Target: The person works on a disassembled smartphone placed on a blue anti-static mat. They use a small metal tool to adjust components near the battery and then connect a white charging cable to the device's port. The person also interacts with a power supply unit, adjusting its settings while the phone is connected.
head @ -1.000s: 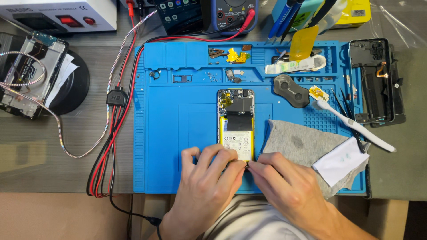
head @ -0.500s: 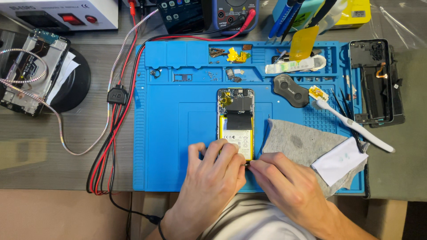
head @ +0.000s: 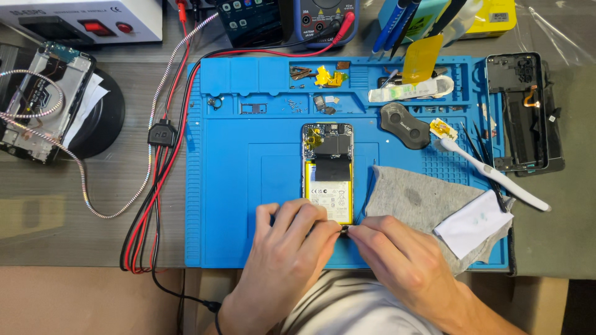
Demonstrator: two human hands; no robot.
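Two hands at one opened phone's bottom edge

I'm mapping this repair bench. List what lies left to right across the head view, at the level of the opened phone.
Phone frame on black disc → red and black cables → opened phone → grey cloth → white toothbrush → black back cover.

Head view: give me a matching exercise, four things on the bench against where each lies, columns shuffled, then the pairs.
Things:
1 opened phone
2 grey cloth
3 white toothbrush
4 black back cover

Places:
A off the blue mat's right edge
B mat centre, at both hands' fingertips
C under a white paper
D head near a black oval tool

Pairs: 1-B, 2-C, 3-D, 4-A
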